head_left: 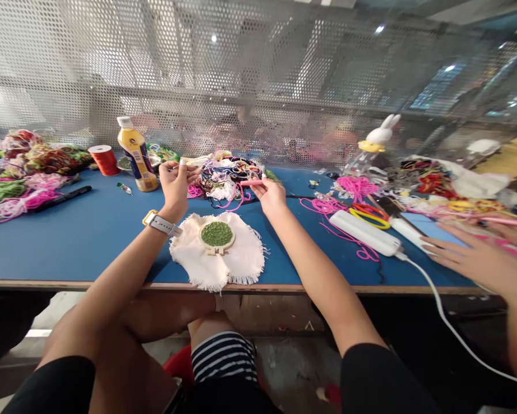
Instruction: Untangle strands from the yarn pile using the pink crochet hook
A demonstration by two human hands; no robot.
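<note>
The person's right hand [272, 195] pinches a slim pink stick-shaped tool [250, 183], long axis nearly level and crosswise, free end pointing left. The left hand [176, 181] is apart, its grip unclear. Nearer the person, a round pale embroidery hoop [215, 249] lies on the blue tabletop [107, 230], clasp facing the person.

hoop [217, 249] on cloth [241, 264], yarn pile [223, 177] behind; bottle [134, 150] left of pile, spool [104, 161] left of bottle.

Slender pink tool [249, 183], nearly level
</note>
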